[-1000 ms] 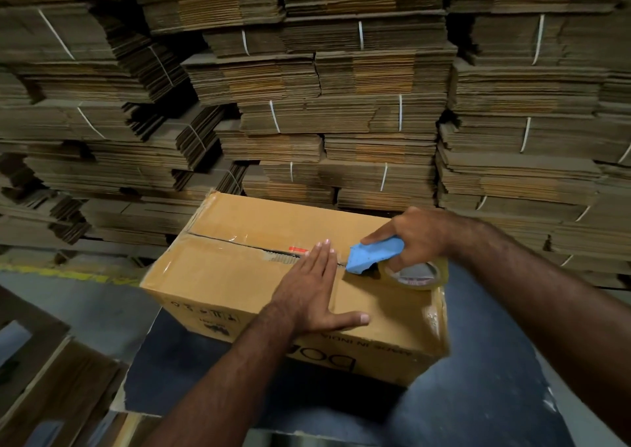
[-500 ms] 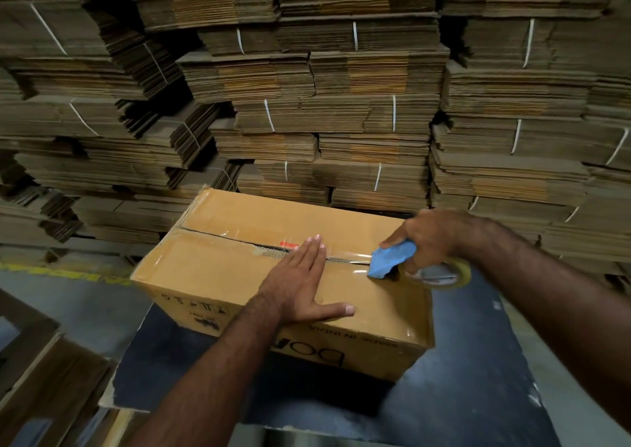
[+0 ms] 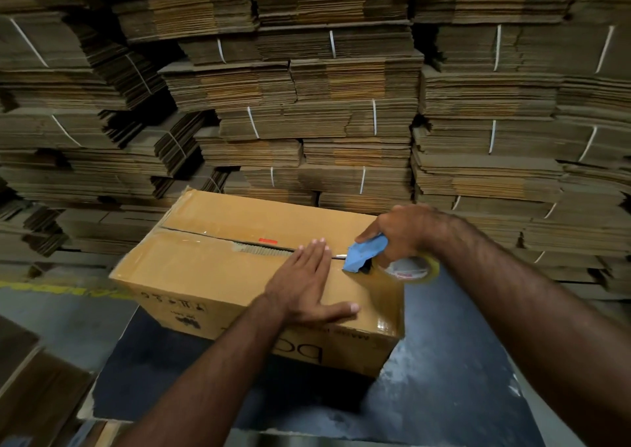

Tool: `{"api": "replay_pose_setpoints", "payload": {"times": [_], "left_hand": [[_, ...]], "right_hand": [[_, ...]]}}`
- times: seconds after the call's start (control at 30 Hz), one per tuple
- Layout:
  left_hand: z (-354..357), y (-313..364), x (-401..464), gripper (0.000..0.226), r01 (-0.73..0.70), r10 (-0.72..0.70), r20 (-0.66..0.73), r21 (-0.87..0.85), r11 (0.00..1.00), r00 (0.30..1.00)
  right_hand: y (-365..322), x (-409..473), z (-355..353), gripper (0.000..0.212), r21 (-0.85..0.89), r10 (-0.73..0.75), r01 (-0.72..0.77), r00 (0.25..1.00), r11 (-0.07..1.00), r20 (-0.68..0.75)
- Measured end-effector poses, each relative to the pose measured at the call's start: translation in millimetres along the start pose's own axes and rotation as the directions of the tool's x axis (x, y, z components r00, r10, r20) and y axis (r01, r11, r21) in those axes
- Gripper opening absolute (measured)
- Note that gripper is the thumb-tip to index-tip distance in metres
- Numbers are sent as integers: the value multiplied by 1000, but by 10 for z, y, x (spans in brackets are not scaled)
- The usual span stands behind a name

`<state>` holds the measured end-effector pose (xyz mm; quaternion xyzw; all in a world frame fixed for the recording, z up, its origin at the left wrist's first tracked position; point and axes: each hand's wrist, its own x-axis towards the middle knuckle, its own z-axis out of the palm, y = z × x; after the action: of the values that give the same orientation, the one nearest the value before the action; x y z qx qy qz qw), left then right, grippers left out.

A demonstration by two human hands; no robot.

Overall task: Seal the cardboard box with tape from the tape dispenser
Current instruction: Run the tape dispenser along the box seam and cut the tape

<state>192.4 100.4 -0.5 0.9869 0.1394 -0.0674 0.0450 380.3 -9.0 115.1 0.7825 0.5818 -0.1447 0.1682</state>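
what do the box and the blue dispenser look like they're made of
Box: corrugated cardboard, tan and matte; fluting shows in the open seam. Blue dispenser: probably moulded plastic, matte, though partly hidden by the right hand.

Strapped flat-cardboard stacks [image 3: 341,112] behind; grey floor [image 3: 68,313].

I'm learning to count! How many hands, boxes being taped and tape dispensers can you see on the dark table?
Hands: 2, the left hand flat on the box and the right hand holding the dispenser
Cardboard box: 1
Blue tape dispenser: 1
Total: 4
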Motion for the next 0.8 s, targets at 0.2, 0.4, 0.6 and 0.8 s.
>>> {"api": "replay_pose_setpoints", "payload": {"times": [0.2,0.4,0.6,0.8], "left_hand": [[15,37,122,128,-9,9,1,-26,1000,1000],[116,137,-27,134,-31,32,-40,14,999,999],[104,215,62,136,13,-15,-67,-39,999,998],[95,206,65,137,28,-29,-34,-31,999,999]], "right_hand": [[1,19,19,67,0,1,-1,1000,1000,-18],[24,45,47,66,-24,-6,6,1000,1000,-15],[275,-76,69,66,63,-110,114,992,991,-67],[623,-347,299,67,100,-73,76,997,992,-29]]}}
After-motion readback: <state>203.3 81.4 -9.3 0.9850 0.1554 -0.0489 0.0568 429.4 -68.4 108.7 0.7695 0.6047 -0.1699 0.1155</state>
